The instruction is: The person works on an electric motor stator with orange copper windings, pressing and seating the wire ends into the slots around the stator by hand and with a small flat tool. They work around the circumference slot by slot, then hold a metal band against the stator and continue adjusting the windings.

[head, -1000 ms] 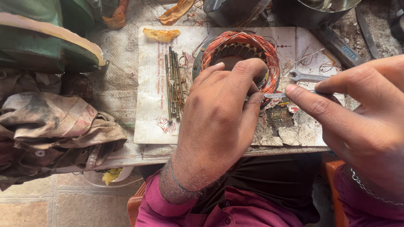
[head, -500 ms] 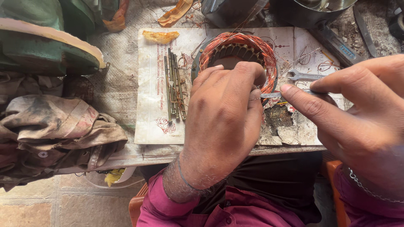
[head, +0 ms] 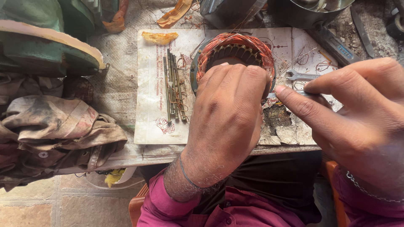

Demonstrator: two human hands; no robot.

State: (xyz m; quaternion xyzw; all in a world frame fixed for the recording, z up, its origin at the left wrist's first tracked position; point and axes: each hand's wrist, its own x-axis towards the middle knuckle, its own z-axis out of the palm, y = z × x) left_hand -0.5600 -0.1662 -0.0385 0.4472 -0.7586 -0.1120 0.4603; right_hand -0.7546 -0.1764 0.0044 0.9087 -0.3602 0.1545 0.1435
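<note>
One view only: camera on my head, looking steeply down, close over my hands; bench edge toward 6 o'clock, bench running up toward 12

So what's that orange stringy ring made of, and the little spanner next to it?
The orange ring looks like shiny copper wire, wound in many thin reddish strands around a toothed dark metal core. The small spanner looks like plain steel: grey and smooth, with a dull shine.
</note>
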